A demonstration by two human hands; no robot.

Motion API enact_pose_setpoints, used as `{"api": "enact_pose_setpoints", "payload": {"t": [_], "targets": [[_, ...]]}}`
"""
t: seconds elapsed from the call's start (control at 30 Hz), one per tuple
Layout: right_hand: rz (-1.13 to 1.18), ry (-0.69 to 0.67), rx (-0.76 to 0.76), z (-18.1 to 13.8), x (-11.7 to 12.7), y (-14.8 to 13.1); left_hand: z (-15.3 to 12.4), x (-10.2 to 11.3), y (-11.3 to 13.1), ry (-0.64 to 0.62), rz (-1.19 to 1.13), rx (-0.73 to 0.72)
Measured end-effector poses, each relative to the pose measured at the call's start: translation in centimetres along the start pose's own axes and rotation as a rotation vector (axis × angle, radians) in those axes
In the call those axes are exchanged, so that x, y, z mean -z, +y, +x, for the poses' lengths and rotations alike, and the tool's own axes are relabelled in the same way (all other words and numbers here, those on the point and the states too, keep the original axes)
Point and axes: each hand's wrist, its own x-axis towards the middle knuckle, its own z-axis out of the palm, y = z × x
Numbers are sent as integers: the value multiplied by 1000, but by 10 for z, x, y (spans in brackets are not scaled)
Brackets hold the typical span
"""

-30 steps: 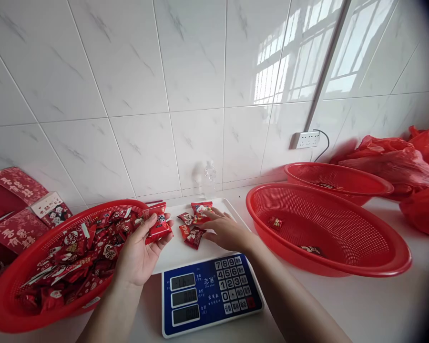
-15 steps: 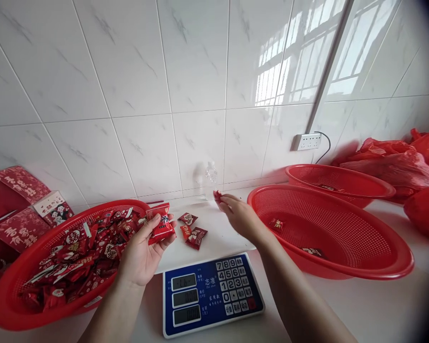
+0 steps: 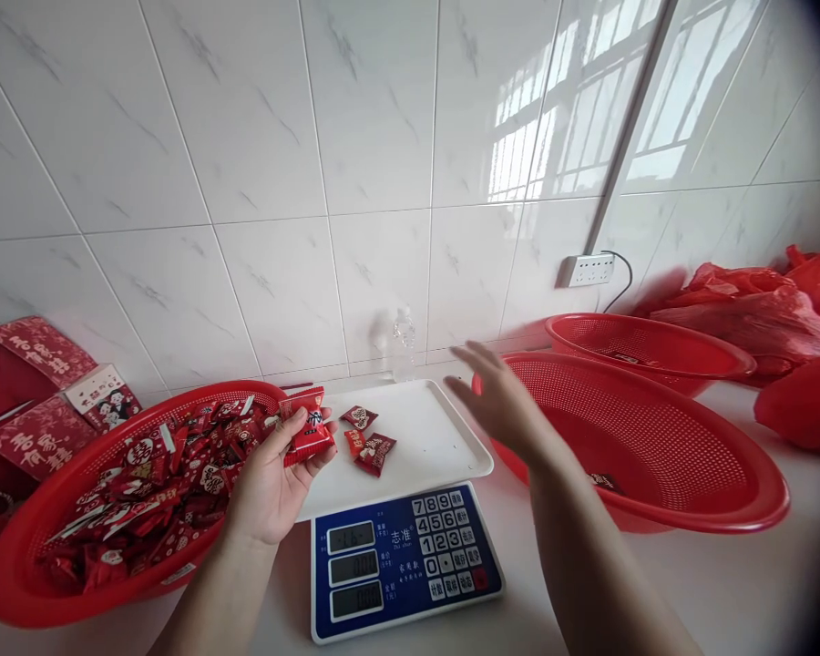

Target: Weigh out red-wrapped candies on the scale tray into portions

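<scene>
Many candies (image 3: 143, 492) in basket (image 3: 14, 565), 3 on tray (image 3: 437, 428)

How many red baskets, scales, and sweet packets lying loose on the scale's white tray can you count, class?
Red baskets: 3
Scale: 1
Packets on tray: 3
Total: 7

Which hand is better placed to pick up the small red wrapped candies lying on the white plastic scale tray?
Probably the right hand: it hovers open and empty beside the white plastic scale tray, while the left hand grips red candy packets.
</scene>
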Motion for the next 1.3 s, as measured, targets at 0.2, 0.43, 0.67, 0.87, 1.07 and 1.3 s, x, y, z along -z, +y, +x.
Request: {"api": "enact_pose_setpoints", "payload": {"t": [0.2, 0.43, 0.67, 0.87, 1.07, 1.3], "targets": [[35, -728, 217, -16, -57, -45, -3, 0, 9, 8, -15, -15], [-94, -918, 311, -2, -91, -66, -9, 1, 17, -30, -64, -38], [-181, -663, 516, 1, -110, -65, -14, 3, 24, -50, -88, -53], [-275, -601, 502, -7, -106, -70, -17, 2, 24, -71, -75, -72], [-351, -497, 430, 5, -80, -51, -15, 5, 21, -91, -48, -50], [-470, -311, 109, 21, -10, 20, -5, 8, 12, -116, -7, -17]]}}
